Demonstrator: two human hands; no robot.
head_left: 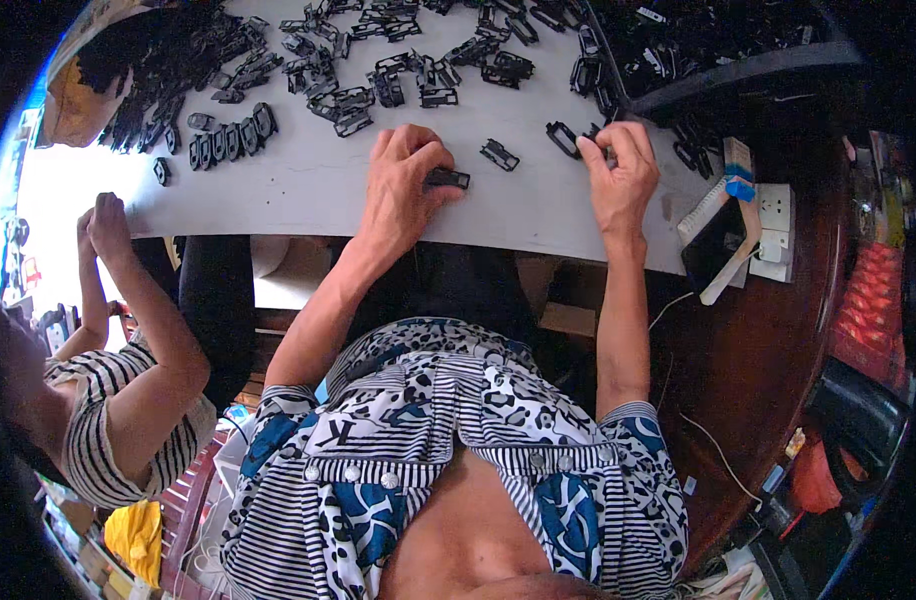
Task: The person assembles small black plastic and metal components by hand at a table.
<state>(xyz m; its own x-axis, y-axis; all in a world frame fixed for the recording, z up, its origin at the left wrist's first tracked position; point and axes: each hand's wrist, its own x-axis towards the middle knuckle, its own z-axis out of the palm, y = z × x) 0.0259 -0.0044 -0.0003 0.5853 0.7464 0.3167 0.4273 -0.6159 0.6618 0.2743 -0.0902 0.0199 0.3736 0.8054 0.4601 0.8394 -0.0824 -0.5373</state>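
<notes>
My left hand (pixel 403 185) is closed at the table's front half, with thumb and fingers around a small black plastic part (pixel 450 178). Just right of it lies another black plastic piece (pixel 499 154), touched by neither hand. My right hand (pixel 623 180) is held in a pinch farther right, thumb against the fingers. Beside its fingertips are black frame-shaped parts: an oval black frame (pixel 562 139) and one close to the thumb, partly covered. Whether the right fingers grip that piece is hard to make out.
Many loose black parts (pixel 388 85) are strewn over the white table (pixel 308 200). A row of black pieces (pixel 228 140) stands at left. A dark bin (pixel 738 75) is at back right, near a notepad (pixel 706 210) and power strip (pixel 774 225). A co-worker (pixel 128 400) sits at left.
</notes>
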